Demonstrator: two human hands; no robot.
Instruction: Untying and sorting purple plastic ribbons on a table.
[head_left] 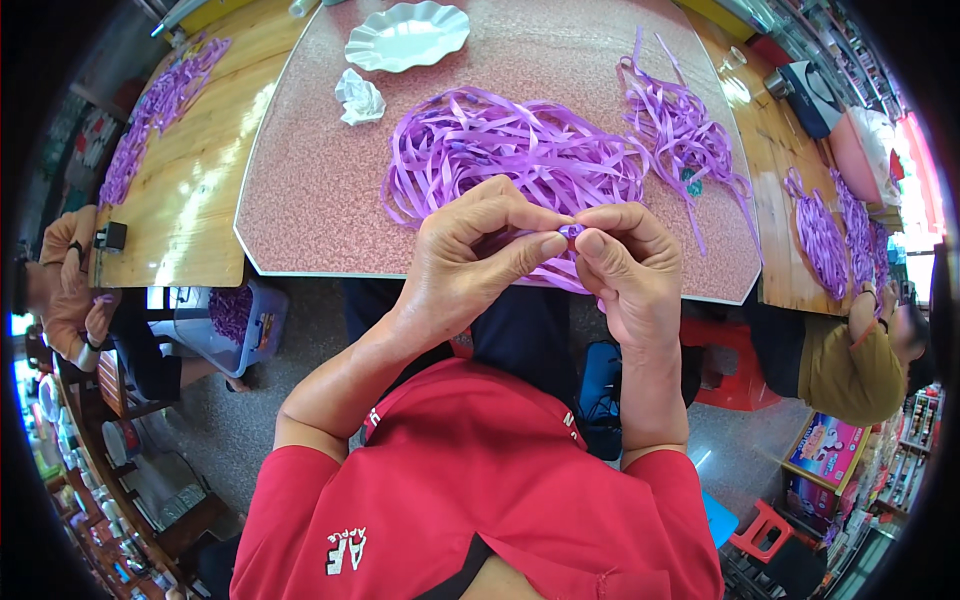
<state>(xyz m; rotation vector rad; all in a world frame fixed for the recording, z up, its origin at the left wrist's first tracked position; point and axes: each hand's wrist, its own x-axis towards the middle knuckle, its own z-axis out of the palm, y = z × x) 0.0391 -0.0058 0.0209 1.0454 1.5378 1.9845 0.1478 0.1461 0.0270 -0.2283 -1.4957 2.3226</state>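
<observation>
My left hand [490, 240] and my right hand [635, 258] meet over the table's near edge, thumbs and forefingers pinched together. Between the fingertips is a small piece of purple ribbon [571, 231], with a darker spot on it; its finer detail is too small to tell. A strip of the same purple hangs down below the fingers. Just beyond my hands lies a large tangled heap of purple ribbons [500, 135]. Farther right, a smaller loose bunch of purple ribbons [685, 130] spreads toward the table's edge.
A scalloped white plate [408, 36] and a crumpled white tissue [360, 97] lie on the pink speckled table [310, 190]. Two other people sit left and right at wooden tables with more purple ribbons. A plastic tub [262, 318] stands on the floor at left; a red stool [735, 365] is at right.
</observation>
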